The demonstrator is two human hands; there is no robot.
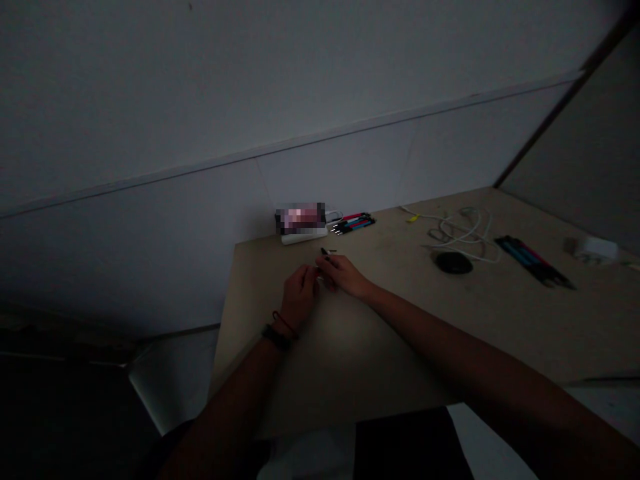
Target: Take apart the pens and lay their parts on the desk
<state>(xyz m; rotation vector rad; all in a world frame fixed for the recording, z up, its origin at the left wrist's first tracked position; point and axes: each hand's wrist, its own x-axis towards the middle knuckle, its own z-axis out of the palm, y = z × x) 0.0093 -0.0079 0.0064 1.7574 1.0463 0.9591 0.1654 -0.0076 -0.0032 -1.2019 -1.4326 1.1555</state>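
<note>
The scene is dim. My left hand (299, 293) rests on the tan table (380, 340) near its far left part, fingers curled; a dark band circles its wrist. My right hand (344, 273) lies just to the right, fingertips meeting the left hand's. Its fingers pinch a small dark pen-like object (327, 253) that sticks out toward the wall. Whether the left hand also grips it, I cannot make out.
A white box (303, 235) stands at the table's far edge with red, blue and black pens (354, 223) beside it. A white cable (463, 233) coils right of centre near a dark round object (453, 263). More pens (534, 260) and a white item (595, 250) lie far right.
</note>
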